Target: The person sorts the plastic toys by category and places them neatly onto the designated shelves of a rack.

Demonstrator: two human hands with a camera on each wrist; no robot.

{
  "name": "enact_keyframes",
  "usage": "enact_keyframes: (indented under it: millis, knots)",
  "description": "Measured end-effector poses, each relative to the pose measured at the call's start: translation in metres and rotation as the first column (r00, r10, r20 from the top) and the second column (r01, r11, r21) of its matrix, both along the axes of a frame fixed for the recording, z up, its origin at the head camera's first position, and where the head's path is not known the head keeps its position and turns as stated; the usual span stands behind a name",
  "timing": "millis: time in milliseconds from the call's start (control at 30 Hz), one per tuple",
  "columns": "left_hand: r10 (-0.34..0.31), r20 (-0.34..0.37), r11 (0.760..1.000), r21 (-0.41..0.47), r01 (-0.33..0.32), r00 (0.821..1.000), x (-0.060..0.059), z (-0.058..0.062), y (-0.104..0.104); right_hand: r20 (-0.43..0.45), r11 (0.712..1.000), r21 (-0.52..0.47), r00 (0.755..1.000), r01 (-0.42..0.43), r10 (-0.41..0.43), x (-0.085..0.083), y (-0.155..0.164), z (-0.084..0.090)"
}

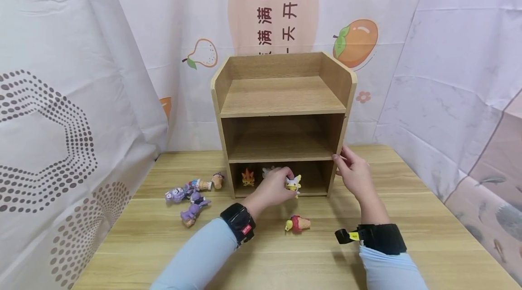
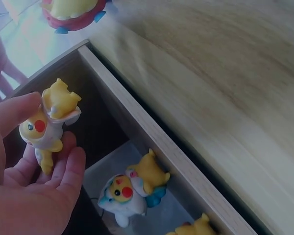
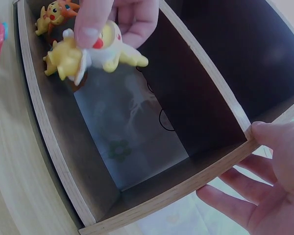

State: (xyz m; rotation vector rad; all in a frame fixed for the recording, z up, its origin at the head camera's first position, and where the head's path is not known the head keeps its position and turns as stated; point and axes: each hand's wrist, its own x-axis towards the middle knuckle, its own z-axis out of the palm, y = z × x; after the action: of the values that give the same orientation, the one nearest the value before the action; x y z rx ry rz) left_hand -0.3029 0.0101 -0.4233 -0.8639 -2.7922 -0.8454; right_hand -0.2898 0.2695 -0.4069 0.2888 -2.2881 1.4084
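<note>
My left hand point(image 1: 271, 188) pinches a small yellow-and-white toy figurine point(image 1: 292, 184) between thumb and fingers, at the front of the wooden shelf's point(image 1: 281, 95) bottom compartment. In the left wrist view the toy figurine point(image 2: 44, 129) lies tilted above the curled fingers. An orange figurine point(image 1: 247, 177) stands at the left inside that compartment. Beside it is a white-hooded yellow figurine point(image 2: 130, 191), partly hidden by my left hand in the head view. My right hand point(image 1: 355, 173) holds the shelf's right side panel, thumb on the front edge and fingers along the outer face.
A red figurine with a cone-like base point(image 1: 299, 223) lies on the table point(image 1: 285, 263) before the shelf. Several purple and brown figurines point(image 1: 191, 208) lie in a loose group left of the shelf. A printed cloth point(image 1: 195, 9) hangs behind.
</note>
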Motion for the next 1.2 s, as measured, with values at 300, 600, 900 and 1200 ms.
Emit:
enact_keyframes:
  millis: [300,600,900,1200]
  knots:
    - [0.061,0.056,0.998,0.013,-0.062,0.997,-0.005,-0.001,0.011,-0.001,1.0,-0.023,1.0,-0.021,0.021,0.0,-0.001,0.002]
    - [0.07,0.034,0.997,-0.017,-0.069,0.997,-0.016,-0.009,0.02,0.006,0.999,-0.032,1.0,-0.022,0.023,0.0,-0.001,0.002]
    - [0.093,0.075,0.995,-0.041,-0.09,0.993,-0.022,-0.008,0.034,0.013,0.999,-0.043,1.0,-0.021,0.021,0.0,0.001,0.001]
    - [0.157,0.091,0.984,-0.093,-0.149,0.983,-0.027,-0.007,0.046,0.03,0.999,-0.038,1.0,-0.009,0.01,0.0,0.0,0.0]
